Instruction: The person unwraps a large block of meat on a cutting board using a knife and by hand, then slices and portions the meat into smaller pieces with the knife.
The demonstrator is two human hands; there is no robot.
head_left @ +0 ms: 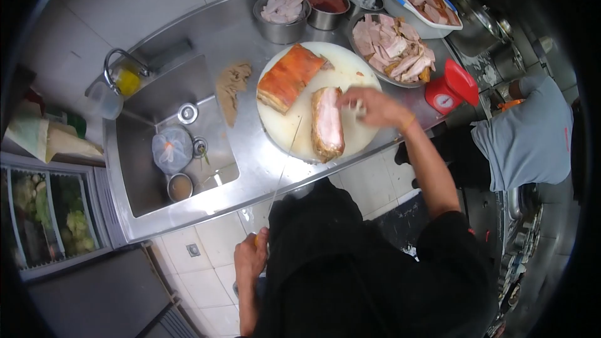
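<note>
In my left hand [251,253], low at the counter's front, a long thin knife [289,152] is gripped by its orange-yellow handle. The blade reaches up over the round white cutting board [291,126]. My right hand [374,107] is over the board's right side, fingers curved and apart, fingertips at the edge of a cut pork slab [328,126]; whether they touch it is unclear. A small whitish patch shows between the fingers, too blurred to name. Another pork slab with orange-brown skin [291,75] lies at the board's upper left.
A bowl of sliced meat [389,50], a meat-filled tub [438,28], metal pots [280,30] and a red scale [447,91] stand behind and right. A brown cloth [233,87] lies beside the sink [141,150]. A co-worker in a grey shirt [529,131] is at right.
</note>
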